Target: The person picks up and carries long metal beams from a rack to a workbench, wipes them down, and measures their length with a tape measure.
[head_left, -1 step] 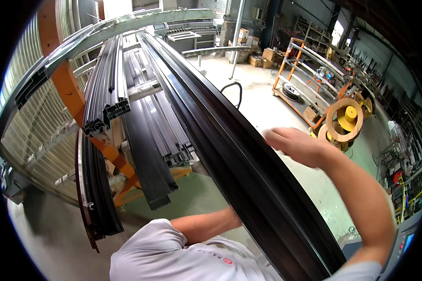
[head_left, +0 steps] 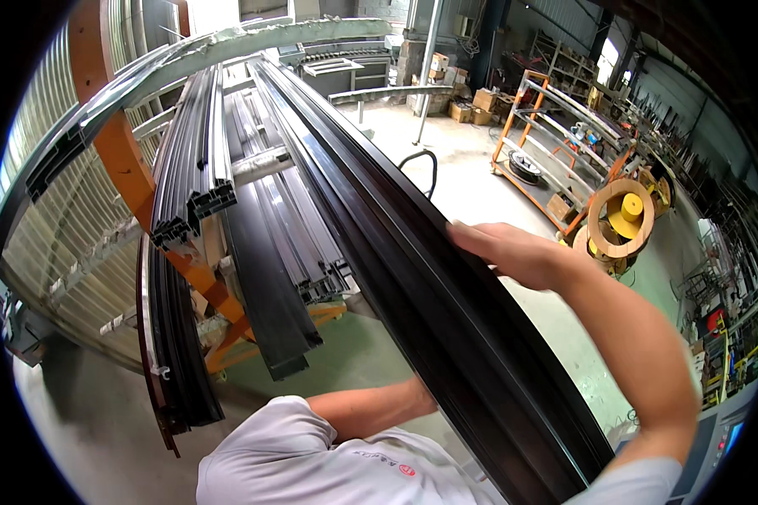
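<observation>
A bundle of long black metal profiles (head_left: 472,337) runs from the far rack down past my body at the lower right. My right hand (head_left: 518,252) is at its right edge, fingers stretched out and their tips touching the top of that edge. No grip around the metal shows. My left forearm (head_left: 370,406) reaches in from below and passes under the bundle's left side. The left hand itself is hidden there, so its fingers cannot be seen.
On the left, an orange rack post (head_left: 126,160) stands beside stacked dark profiles (head_left: 189,168) with exposed ends. A wide black strip (head_left: 269,295) juts toward me. Farther right are an orange-framed cart (head_left: 522,126) and a wooden reel (head_left: 602,227). A control panel (head_left: 724,438) sits at lower right.
My right hand has moved left and slightly up, from beside the bundle's right edge onto that edge. The left arm and the profiles look nearly the same.
</observation>
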Demonstrator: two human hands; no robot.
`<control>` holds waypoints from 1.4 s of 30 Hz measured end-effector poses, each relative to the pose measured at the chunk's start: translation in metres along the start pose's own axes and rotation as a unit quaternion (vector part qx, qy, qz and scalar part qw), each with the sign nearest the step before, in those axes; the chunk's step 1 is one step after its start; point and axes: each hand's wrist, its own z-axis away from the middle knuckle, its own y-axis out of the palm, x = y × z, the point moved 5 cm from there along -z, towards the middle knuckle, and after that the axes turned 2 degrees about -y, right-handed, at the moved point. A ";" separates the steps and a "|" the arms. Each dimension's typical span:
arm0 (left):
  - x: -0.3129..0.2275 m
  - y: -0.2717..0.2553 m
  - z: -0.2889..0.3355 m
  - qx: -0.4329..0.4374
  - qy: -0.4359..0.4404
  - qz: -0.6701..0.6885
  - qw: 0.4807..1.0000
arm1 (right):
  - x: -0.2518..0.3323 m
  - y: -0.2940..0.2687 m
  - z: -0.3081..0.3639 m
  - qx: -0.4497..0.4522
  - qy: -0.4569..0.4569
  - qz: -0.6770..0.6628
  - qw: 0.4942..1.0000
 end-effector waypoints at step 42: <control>0.112 0.042 0.079 -0.076 -0.164 -0.051 0.982 | -0.162 0.318 0.440 0.006 0.124 -0.396 0.910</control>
